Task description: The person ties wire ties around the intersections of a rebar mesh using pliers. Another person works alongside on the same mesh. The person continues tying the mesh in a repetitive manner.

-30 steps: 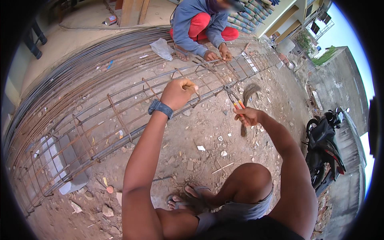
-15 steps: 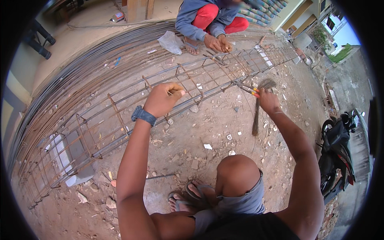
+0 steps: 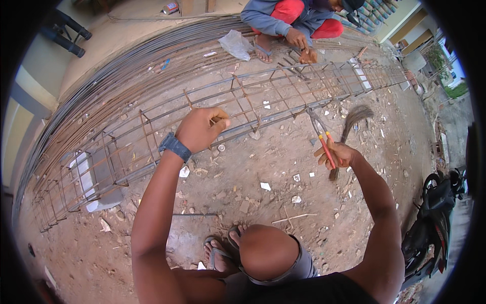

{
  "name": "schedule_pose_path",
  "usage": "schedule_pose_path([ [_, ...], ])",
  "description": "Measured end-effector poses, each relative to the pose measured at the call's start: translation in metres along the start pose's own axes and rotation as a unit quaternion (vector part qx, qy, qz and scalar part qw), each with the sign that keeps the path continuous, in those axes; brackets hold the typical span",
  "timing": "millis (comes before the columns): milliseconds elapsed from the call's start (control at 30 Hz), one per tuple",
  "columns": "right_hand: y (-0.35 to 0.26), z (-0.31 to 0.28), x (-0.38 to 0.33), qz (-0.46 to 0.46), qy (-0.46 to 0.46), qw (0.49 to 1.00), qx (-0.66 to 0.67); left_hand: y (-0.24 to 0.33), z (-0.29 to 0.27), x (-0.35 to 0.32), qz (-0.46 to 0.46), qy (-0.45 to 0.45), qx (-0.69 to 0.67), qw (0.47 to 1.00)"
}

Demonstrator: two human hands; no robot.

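Note:
A long rusty rebar cage [image 3: 283, 93] lies across the dirt in front of me. My left hand [image 3: 202, 129], with a dark watch [image 3: 174, 147] on the wrist, is closed around one of the cage's lower bars at a stirrup. My right hand [image 3: 336, 154] grips red-handled pincers [image 3: 321, 137], whose jaws point up at the cage's near bar. The same hand also holds a bundle of thin wires [image 3: 352, 121] that fans out, blurred. My bent knee [image 3: 266, 248] and sandalled foot [image 3: 220, 251] are below.
Another person [image 3: 291, 17] squats at the far side with both hands on the cage. Long loose rebar [image 3: 116, 86] lies behind it, beside a clear plastic bag [image 3: 235, 43]. A motorbike [image 3: 435, 223] stands at the right. Rubble and scraps litter the ground.
My right hand has dropped a little and turned the pincers, which now point up toward the cage instead of hanging down. My left hand stays on the cage bar.

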State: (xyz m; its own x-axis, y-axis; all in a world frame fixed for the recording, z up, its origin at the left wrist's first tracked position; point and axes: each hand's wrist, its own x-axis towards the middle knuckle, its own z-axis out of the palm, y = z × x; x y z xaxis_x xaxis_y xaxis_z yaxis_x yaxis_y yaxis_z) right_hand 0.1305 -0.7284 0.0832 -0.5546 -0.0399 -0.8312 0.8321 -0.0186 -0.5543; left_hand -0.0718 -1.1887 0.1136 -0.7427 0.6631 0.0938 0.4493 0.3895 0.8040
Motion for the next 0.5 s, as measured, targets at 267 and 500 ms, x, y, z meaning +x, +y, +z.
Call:
schedule_pose_path([
  [267, -0.018, 0.046, -0.048, -0.191, 0.481, 0.603, -0.608, 0.004, -0.023, -0.052, -0.054, -0.062, 0.07, 0.994],
  [500, -0.042, 0.037, -0.045, -0.152, 0.534, 0.432, -0.711, 0.008, -0.033, -0.051, -0.041, -0.056, 0.073, 0.995],
])
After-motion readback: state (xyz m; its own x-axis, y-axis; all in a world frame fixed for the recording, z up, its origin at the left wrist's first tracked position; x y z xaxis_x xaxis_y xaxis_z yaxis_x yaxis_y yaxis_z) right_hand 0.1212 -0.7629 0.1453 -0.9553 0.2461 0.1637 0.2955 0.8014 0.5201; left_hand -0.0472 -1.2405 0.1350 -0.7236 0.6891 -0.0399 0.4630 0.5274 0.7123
